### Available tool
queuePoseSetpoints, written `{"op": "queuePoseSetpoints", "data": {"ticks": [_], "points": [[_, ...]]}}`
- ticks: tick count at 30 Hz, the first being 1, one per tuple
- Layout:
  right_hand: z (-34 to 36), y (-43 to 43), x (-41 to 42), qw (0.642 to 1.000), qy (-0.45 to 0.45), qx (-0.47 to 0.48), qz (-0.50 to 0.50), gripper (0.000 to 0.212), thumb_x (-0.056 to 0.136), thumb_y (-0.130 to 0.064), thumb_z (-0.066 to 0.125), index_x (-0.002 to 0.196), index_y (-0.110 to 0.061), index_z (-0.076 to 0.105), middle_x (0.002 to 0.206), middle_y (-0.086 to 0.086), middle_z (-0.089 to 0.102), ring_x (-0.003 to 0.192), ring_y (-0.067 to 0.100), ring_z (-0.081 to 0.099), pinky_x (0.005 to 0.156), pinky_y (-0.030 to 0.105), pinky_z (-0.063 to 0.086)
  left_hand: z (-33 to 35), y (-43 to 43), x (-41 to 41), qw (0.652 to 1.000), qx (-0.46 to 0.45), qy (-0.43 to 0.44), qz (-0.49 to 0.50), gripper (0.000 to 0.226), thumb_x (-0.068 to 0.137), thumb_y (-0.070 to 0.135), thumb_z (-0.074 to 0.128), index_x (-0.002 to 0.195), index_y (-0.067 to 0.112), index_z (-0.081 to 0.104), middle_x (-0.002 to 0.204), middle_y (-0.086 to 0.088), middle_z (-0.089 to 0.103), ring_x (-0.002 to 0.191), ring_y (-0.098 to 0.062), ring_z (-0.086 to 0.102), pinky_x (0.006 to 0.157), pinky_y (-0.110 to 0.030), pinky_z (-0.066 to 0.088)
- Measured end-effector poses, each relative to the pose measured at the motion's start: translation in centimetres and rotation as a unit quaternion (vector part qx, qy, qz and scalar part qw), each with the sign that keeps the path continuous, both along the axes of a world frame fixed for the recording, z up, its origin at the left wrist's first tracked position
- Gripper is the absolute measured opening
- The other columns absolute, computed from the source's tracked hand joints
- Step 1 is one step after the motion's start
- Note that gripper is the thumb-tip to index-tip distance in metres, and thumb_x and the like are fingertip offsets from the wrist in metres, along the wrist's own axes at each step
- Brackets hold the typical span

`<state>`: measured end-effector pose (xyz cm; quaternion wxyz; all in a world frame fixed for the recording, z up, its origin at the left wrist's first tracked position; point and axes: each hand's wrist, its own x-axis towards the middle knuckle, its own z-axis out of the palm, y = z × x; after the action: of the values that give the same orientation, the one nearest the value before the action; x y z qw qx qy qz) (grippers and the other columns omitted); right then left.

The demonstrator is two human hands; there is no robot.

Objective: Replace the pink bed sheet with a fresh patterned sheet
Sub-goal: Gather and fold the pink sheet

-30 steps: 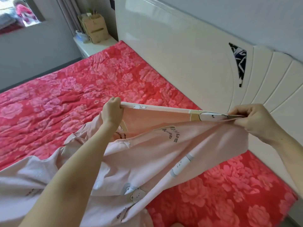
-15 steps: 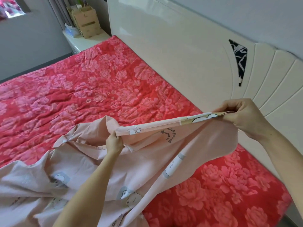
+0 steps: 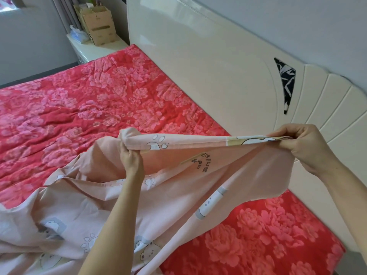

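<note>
Near the headboard (image 3: 208, 66), left hand (image 3: 130, 157) and right hand (image 3: 303, 147), fingers curled, grip the patterned sheet (image 3: 178, 195) by its hem, taut above the red floral cover (image 3: 79, 108), a cardboard box (image 3: 98, 24) on the nightstand (image 3: 93, 49) beyond the far corner.

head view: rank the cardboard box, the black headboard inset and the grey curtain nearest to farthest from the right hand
From the right hand, pinching the bear-print sheet:
1. black headboard inset, just above it
2. cardboard box, far end, on the bedside table
3. grey curtain, behind the box at the wall
</note>
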<state>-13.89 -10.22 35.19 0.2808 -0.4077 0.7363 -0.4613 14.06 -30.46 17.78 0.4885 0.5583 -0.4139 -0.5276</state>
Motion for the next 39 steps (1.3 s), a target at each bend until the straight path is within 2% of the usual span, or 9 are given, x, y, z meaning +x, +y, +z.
{"op": "queuePoseSetpoints", "data": {"ticks": [5,11,17,24,26,30,33,36,39], "points": [[0.3,0.3,-0.2,0.999,-0.033,-0.016,-0.020,0.050,0.075,0.018,0.062,0.055,-0.026,0.072,0.054,-0.010,0.066,0.054,-0.001,0.058,0.055,0.008,0.045,-4.8,2.3,-0.2,0.836,0.040,-0.413,-0.359,0.036,0.101,0.018,0.038,0.132,0.003,0.048,0.124,-0.021,0.057,0.113,-0.036,0.054,0.087,-0.035,0.041],[-0.2,1.2,-1.0,0.999,-0.025,0.001,-0.041,0.059,0.075,0.023,0.057,0.052,-0.029,0.072,0.056,-0.010,0.067,0.054,-0.002,0.060,0.056,0.007,0.046,-5.3,3.0,0.0,0.831,-0.036,-0.427,-0.354,0.031,0.097,0.013,0.041,0.122,0.012,0.060,0.110,-0.014,0.066,0.103,-0.034,0.059,0.078,-0.035,0.040],[-1.2,2.7,-2.5,0.996,-0.034,0.021,-0.076,0.056,0.073,0.023,0.057,0.056,-0.028,0.073,0.056,-0.009,0.068,0.054,0.000,0.061,0.057,0.007,0.048,-3.3,3.2,4.2,0.886,-0.083,-0.360,-0.279,0.013,0.079,-0.003,0.065,0.084,0.006,0.072,0.047,0.009,0.049,0.045,-0.007,0.047,0.051,-0.016,0.033],[-0.4,4.0,-1.7,0.994,-0.032,0.031,-0.101,0.056,0.073,0.023,0.056,0.058,-0.028,0.074,0.055,-0.009,0.067,0.053,0.000,0.060,0.055,0.008,0.048,-3.4,6.5,7.5,0.772,-0.114,-0.392,-0.487,0.031,0.088,0.013,0.057,0.068,0.037,0.052,0.065,0.005,0.058,0.064,-0.018,0.055,0.064,-0.033,0.045],[0.0,4.1,-1.5,0.994,-0.022,0.032,-0.098,0.056,0.073,0.022,0.056,0.058,-0.028,0.074,0.055,-0.010,0.067,0.053,0.000,0.060,0.053,0.008,0.046,-3.1,7.8,8.0,0.746,-0.149,-0.415,-0.499,0.004,0.084,0.025,0.053,0.080,0.026,0.055,0.070,0.002,0.060,0.064,-0.023,0.056,0.061,-0.037,0.048],[0.6,4.3,-1.5,0.994,-0.023,0.024,-0.106,0.056,0.073,0.023,0.055,0.058,-0.028,0.073,0.055,-0.010,0.067,0.053,0.000,0.060,0.054,0.008,0.047,-3.8,9.9,7.1,0.710,-0.235,-0.521,-0.412,0.066,0.062,0.037,0.084,0.106,0.002,0.049,0.091,-0.015,0.069,0.078,-0.034,0.068,0.047,-0.033,0.052],[0.9,3.9,-1.9,0.994,-0.028,0.012,-0.109,0.052,0.072,0.021,0.057,0.059,-0.026,0.074,0.057,-0.007,0.068,0.054,0.001,0.061,0.054,0.009,0.048,-3.4,9.6,5.3,0.786,-0.206,-0.501,-0.299,0.094,0.056,0.028,0.090,0.128,-0.011,0.043,0.124,-0.029,0.056,0.117,-0.042,0.054,0.078,-0.044,0.054],[0.8,2.7,-2.4,0.994,-0.034,0.014,-0.106,0.052,0.072,0.022,0.055,0.059,-0.025,0.074,0.055,-0.007,0.067,0.052,0.002,0.060,0.052,0.009,0.047,-1.2,6.9,4.8,0.882,-0.244,-0.401,-0.040,0.058,0.074,0.017,0.079,0.121,-0.007,0.054,0.104,-0.026,0.066,0.093,-0.039,0.066,0.079,-0.040,0.052],[0.3,1.4,-3.1,0.991,-0.040,0.002,-0.131,0.056,0.073,0.022,0.051,0.055,-0.026,0.073,0.051,-0.009,0.064,0.049,0.000,0.057,0.050,0.009,0.045,1.1,5.6,5.0,0.808,-0.419,-0.406,0.082,0.005,0.081,-0.002,0.061,0.077,-0.001,0.063,0.062,-0.016,0.062,0.051,-0.030,0.058,0.056,-0.032,0.040]]}}
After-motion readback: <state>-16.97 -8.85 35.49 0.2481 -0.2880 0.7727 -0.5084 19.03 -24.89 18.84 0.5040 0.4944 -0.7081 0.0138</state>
